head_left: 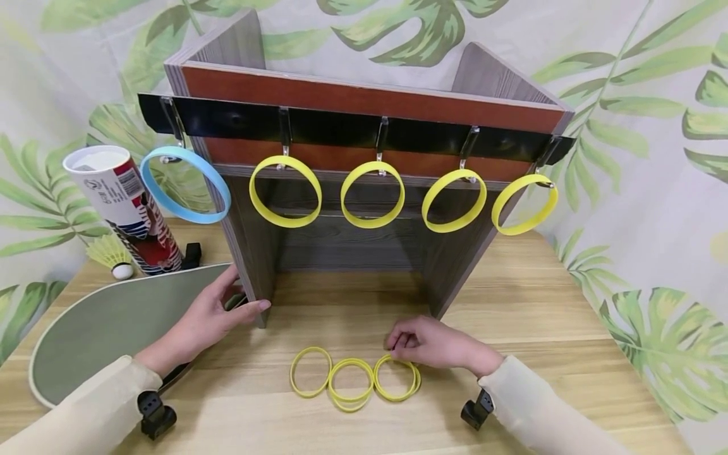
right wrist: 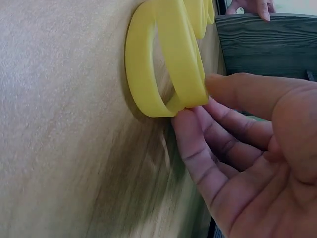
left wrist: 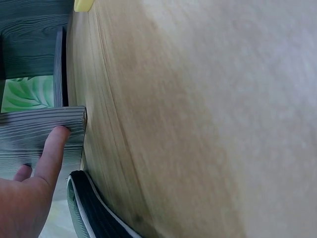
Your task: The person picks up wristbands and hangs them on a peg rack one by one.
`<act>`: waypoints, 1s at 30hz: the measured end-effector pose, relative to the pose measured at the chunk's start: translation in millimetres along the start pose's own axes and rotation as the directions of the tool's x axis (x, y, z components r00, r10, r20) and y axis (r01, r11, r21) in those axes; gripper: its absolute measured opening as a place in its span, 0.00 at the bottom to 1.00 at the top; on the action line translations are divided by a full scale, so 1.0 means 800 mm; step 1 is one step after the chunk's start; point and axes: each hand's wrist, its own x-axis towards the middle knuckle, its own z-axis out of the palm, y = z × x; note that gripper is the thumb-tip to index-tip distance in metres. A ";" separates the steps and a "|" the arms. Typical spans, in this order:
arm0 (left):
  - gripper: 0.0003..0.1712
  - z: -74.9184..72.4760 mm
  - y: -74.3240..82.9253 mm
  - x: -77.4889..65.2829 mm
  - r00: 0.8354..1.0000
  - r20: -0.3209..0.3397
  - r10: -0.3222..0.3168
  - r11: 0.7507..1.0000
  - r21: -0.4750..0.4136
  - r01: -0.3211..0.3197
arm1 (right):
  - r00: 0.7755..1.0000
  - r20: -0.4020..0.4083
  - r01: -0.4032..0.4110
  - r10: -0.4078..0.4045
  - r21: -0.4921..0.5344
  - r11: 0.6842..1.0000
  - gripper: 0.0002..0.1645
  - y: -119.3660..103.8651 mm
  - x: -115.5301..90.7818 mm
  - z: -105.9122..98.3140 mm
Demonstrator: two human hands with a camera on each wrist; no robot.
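Yellow bands (head_left: 351,399) lie side by side in three groups on the wood-grain surface (head_left: 244,411), before a grey stand (head_left: 495,79). The right hand (head_left: 432,341), fingers curled, pinches a band (right wrist: 176,49) of the right group between thumb and index finger. The left hand (head_left: 207,316) grips the stand's left side panel (head_left: 247,259), thumb across its front edge. Four yellow bands (head_left: 284,222) and one blue band (head_left: 224,193) hang from hooks (head_left: 382,136) above.

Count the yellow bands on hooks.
4: one yellow band on the second hook from the left, one on the middle hook, one on the fourth hook, one on the rightmost hook. None seems hidden.
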 end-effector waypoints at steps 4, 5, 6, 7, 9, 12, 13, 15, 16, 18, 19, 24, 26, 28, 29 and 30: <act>0.46 0.000 0.002 0.000 1.000 0.000 0.005 1.000 0.008 -0.005 | 1.000 0.013 0.016 -0.016 -0.016 1.000 0.06 -0.001 0.001 0.000; 0.46 0.000 0.002 0.000 1.000 0.002 0.003 1.000 0.010 -0.003 | 1.000 0.015 0.019 -0.018 -0.022 1.000 0.06 -0.001 0.001 0.000; 0.46 0.000 0.002 0.000 1.000 0.003 0.000 1.000 0.011 -0.001 | 1.000 0.017 0.020 -0.019 -0.028 0.999 0.06 -0.001 0.002 0.000; 0.46 0.000 0.002 0.000 1.000 0.004 -0.001 1.000 0.013 0.001 | 1.000 0.018 0.021 -0.020 -0.036 0.999 0.06 -0.001 0.002 0.000; 0.46 0.000 0.001 0.000 1.000 0.004 -0.004 1.000 0.014 0.004 | 1.000 0.016 0.025 -0.024 -0.047 0.999 0.06 -0.001 0.002 -0.001; 0.46 0.000 0.000 0.001 1.000 0.004 -0.007 1.000 0.016 0.007 | 0.999 0.006 0.032 -0.032 -0.047 0.998 0.06 0.000 0.002 -0.002; 0.46 0.000 0.000 0.001 1.000 0.003 -0.008 1.000 0.016 0.008 | 1.000 0.002 0.030 -0.030 -0.036 0.999 0.06 0.000 0.001 -0.002; 0.46 0.000 -0.001 0.001 1.000 0.001 -0.007 1.000 0.016 0.007 | 1.000 -0.004 0.024 -0.024 -0.010 1.000 0.06 0.001 0.001 -0.003; 0.46 0.000 -0.001 0.001 1.000 0.001 -0.005 1.000 0.015 0.005 | 1.000 -0.004 0.019 -0.019 0.001 1.000 0.07 0.001 0.000 -0.004; 0.46 0.000 -0.001 0.001 1.000 0.000 -0.002 1.000 0.017 0.002 | 1.000 0.001 0.006 -0.006 0.029 1.000 0.08 0.001 0.000 -0.006; 0.46 0.000 -0.001 0.001 1.000 -0.001 0.000 1.000 0.017 0.000 | 1.000 0.008 0.000 0.000 0.046 0.999 0.08 0.001 -0.001 -0.007; 0.46 0.000 0.001 0.001 1.000 -0.001 -0.009 1.000 0.030 0.009 | 0.997 0.062 -0.052 0.043 0.148 0.988 0.11 -0.004 -0.006 -0.012; 0.46 -0.001 0.001 0.001 1.000 0.001 -0.015 0.999 0.030 0.015 | 0.994 0.089 -0.085 0.068 0.195 0.977 0.12 -0.006 -0.008 -0.013; 0.46 -0.001 0.002 0.000 1.000 0.001 -0.020 0.999 0.028 0.020 | 0.990 0.115 -0.111 0.087 0.228 0.967 0.12 -0.008 -0.009 -0.014; 0.46 -0.001 0.002 0.000 1.000 0.001 -0.022 0.999 0.027 0.022 | 0.987 0.128 -0.124 0.095 0.243 0.962 0.12 -0.009 -0.010 -0.015; 0.46 -0.001 0.002 0.001 1.000 0.002 -0.023 0.999 0.026 0.023 | 0.985 0.139 -0.132 0.099 0.253 0.958 0.13 -0.010 -0.011 -0.015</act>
